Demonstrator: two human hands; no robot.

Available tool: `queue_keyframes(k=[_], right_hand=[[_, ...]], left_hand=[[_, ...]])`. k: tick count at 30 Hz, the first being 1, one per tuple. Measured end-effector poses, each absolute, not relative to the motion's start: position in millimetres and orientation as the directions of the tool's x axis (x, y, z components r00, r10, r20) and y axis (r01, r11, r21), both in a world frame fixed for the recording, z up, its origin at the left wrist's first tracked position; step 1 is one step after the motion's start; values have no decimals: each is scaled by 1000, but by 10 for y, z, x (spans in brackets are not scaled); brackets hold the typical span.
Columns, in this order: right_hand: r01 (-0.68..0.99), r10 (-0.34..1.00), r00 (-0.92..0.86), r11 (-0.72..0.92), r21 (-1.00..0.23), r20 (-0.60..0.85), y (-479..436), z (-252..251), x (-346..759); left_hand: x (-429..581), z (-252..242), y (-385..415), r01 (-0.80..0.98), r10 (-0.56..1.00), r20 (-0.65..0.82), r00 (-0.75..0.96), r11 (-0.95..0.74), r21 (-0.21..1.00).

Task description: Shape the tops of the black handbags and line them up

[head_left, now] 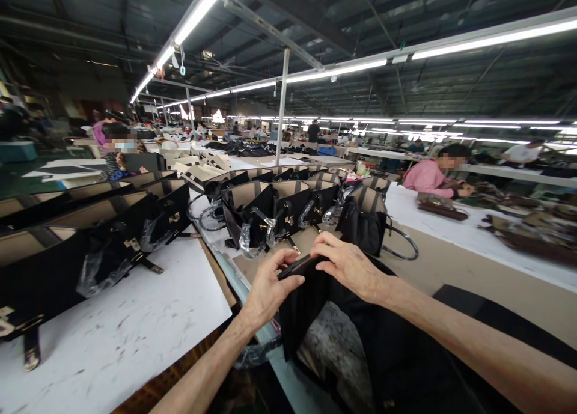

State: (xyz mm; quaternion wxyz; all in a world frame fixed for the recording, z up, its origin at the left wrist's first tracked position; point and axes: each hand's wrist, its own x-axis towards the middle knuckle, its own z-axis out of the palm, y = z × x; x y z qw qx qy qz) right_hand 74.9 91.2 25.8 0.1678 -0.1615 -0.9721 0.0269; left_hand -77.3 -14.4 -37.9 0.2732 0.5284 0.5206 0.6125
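A black handbag [387,336] lies at the table's near edge, right below my hands. My left hand [273,282] pinches the upper edge of its black panel between thumb and fingers. Close beside it, my right hand [345,264] grips the same edge, thumb on the near side and fingertips over the far side. A grey, mottled surface [336,342] shows within the black material under my hands. One plastic-wrapped handle [258,353] sticks out to the lower left. The underside of the bag is hidden.
Rows of black handbags with tan linings stand on the left table [148,324] and ahead, including one bag [360,222] just beyond my right hand. A person in pink [428,176] works at the right near brown bags [527,234]. Another person [119,155] sits at the left.
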Motion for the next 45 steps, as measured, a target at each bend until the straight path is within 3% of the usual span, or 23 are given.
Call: queue_keyframes(k=[7,14,23,30,35,45], right_hand=[[310,310,-915,950,-41,258,874,251,780],[278,308,-916,949,-147,256,960,255,871],[449,495,-802,869,-208,335,962,208,777],[466,520,-776,854,-231,357,952,200,765],[441,488,-800,873,-208,350,951,197,761],[395,443,-830,896,-204,340,938,266,759]], left_hand=[[-752,-358,-147,263,867,404,-292,-333,906],[-747,-356,-166,214,870,399,-289,-348,913],[-707,-372,-174,327,854,419,-307,-319,889],[-675,-351,-184,359,847,410,-339,-286,888],[-636,-309,-174,293,848,384,-366,-286,912],[-623,-247,-118,327,858,361,-367,-245,913]])
